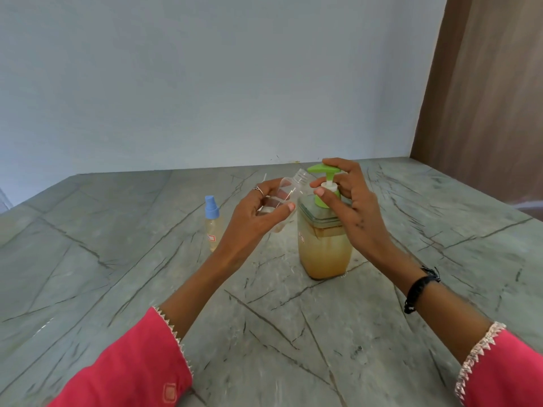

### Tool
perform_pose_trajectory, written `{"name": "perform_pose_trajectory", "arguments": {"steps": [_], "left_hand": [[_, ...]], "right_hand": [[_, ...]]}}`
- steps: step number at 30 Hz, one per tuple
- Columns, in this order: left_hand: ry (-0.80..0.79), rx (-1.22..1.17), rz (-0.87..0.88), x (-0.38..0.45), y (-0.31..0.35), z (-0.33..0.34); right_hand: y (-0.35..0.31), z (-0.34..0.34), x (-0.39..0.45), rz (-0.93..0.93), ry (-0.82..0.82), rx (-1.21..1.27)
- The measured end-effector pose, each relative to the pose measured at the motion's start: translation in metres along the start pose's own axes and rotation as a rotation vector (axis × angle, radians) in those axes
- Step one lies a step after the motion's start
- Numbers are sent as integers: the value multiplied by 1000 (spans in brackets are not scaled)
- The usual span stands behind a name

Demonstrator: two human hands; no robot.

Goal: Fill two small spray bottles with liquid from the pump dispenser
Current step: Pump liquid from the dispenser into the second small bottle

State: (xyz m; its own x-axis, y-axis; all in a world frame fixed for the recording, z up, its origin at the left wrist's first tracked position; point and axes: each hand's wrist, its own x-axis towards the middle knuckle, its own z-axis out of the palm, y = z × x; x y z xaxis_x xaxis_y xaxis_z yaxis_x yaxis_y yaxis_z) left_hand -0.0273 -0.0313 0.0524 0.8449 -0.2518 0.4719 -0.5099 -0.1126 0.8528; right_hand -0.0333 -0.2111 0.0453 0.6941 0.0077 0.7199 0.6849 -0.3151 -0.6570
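A square clear pump dispenser [323, 248] with amber liquid and a green pump head [321, 169] stands mid-table. My right hand [349, 201] grips the pump, fingers over the head and thumb at its white collar. My left hand [258, 210] holds an uncapped clear spray bottle [293, 186] tilted, its open neck pointing up toward the green spout. A thin white dip tube shows by the fingers of that hand. A second small spray bottle [213, 224] with a blue cap and pale liquid stands upright to the left, untouched.
The grey-green veined stone table [264, 318] stretches wide around the items. A pale wall runs along its far edge, and a brown wooden panel [484, 83] rises at the right.
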Motion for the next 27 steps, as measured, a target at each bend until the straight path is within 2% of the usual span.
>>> {"name": "perform_pose_trajectory", "arguments": {"steps": [8, 16, 27], "left_hand": [[55, -27, 55, 7, 0, 4], [107, -55, 76, 6, -14, 8], [92, -69, 85, 7, -13, 10]], "right_hand": [[14, -3, 9, -95, -9, -99], [20, 5, 6, -121, 56, 57], [25, 4, 7, -154, 47, 72]]}}
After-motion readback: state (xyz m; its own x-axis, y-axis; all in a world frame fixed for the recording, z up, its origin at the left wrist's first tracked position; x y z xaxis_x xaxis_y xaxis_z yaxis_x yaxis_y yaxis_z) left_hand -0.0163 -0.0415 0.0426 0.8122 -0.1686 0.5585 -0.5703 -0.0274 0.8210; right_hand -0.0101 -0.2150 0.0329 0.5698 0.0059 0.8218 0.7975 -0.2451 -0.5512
